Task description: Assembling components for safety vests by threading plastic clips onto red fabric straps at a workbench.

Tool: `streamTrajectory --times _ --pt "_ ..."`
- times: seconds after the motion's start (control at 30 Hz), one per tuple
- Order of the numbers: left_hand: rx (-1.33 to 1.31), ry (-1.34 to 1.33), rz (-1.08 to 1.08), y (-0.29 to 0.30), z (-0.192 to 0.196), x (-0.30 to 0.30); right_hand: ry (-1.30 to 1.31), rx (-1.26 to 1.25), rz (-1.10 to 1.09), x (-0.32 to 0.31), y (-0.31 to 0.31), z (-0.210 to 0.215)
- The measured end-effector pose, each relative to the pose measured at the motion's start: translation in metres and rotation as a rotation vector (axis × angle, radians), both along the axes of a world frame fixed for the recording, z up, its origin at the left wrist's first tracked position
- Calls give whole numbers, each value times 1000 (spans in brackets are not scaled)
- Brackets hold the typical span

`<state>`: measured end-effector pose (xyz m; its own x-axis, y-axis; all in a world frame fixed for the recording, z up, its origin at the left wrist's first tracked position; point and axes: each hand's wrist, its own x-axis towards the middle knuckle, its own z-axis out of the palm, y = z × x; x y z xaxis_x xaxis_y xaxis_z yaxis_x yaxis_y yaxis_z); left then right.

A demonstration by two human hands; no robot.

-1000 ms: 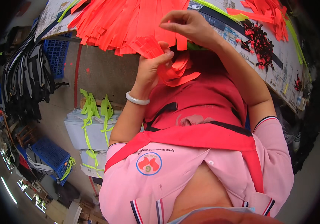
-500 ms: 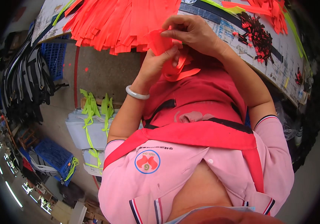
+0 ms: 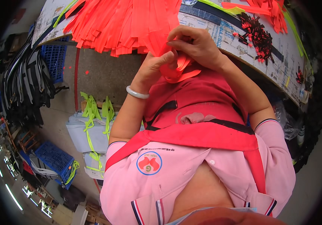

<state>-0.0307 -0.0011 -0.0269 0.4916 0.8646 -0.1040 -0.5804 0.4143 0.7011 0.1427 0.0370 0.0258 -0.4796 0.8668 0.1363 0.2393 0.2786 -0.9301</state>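
Bright orange-red fabric strips (image 3: 181, 77) hang in loops from my left hand (image 3: 155, 67), whose fingers are wrapped round them in front of the apron. A pale bangle circles that wrist. My right hand (image 3: 200, 47) is close beside it, thumb and forefinger pinched at the upper edge of a strip; the exact contact is partly hidden by the fingers. Just beyond both hands, a thick row of the same orange-red strips (image 3: 119, 26) lies on the table, ends hanging over its near edge.
On the table (image 3: 221, 22) at right is a heap of small black and red pieces (image 3: 256, 37), with more orange-red strips behind. Black-and-grey straps (image 3: 27, 78) hang at left near a blue crate (image 3: 54, 60). Yellow-green strips (image 3: 90, 112) lie over pale stacked sheets (image 3: 82, 131).
My right hand has come down and nearer to my left hand, still pinching. The upper part of the held strip has shifted lower; my left hand has barely moved.
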Motion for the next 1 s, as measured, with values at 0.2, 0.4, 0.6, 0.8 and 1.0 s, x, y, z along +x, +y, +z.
streamTrajectory --times 0.2,0.4,0.6,0.8,1.0 --pt "-167 -56 86 1 12 -4 186 -269 -107 19 5 9" --pt "265 444 469 -1 14 11 130 -182 -95 22 -8 2" --pt "354 559 317 2 15 11 93 -284 39 35 -15 7" --pt "355 554 174 1 20 21 -160 -116 79 44 -23 7" --pt "847 903 232 1 20 34 186 -581 -54 49 -33 -14"
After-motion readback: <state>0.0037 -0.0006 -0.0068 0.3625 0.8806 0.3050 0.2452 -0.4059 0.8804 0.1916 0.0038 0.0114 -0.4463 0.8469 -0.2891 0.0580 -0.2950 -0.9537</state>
